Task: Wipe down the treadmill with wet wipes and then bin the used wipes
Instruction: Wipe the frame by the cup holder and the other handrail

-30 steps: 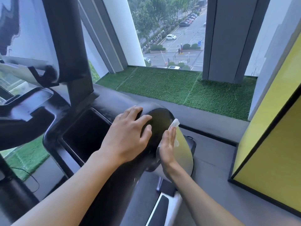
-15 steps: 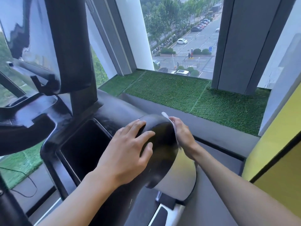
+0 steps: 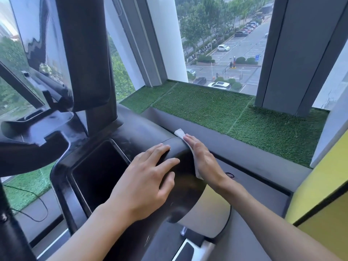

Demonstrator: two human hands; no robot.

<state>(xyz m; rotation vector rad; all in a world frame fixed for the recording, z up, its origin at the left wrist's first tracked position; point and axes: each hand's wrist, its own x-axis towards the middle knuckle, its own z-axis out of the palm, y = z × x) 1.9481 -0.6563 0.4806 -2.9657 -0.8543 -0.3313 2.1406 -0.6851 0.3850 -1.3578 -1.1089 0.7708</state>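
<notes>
1. Black plastic forms the treadmill (image 3: pixel 131 132) console, which fills the left and centre of the head view; an upright post (image 3: pixel 88 53) rises from it, and a deep rectangular storage pocket (image 3: pixel 98 172) is recessed just left of the hands.
2. Left hand (image 3: pixel 148 183): laid palm-down on the rounded black end of the handrail housing (image 3: pixel 180 178), fingers spread and relaxed, gripping nothing. The placement reads as a brace that steadies the body while the other hand works.
3. Wet wipe (image 3: pixel 179 133): a white sheet on the far right face of the housing. One corner shows beyond the fingertips and an edge shows below the palm; the rest is hidden under the hand.
4. Right hand (image 3: pixel 203 159): flat, fingers extended together, pressing the wipe against the curved surface instead of pinching it. A flat palm spreads pressure and lets the sheet follow the curve.
5. Right of the machine lie a grey ledge (image 3: pixel 254 153), a strip of artificial turf (image 3: pixel 235 112) at the window, and a yellow panel (image 3: pixel 320 194).
6. Stage, as judged: wiping under way. No bin is visible, so disposal is not yet done.
</notes>
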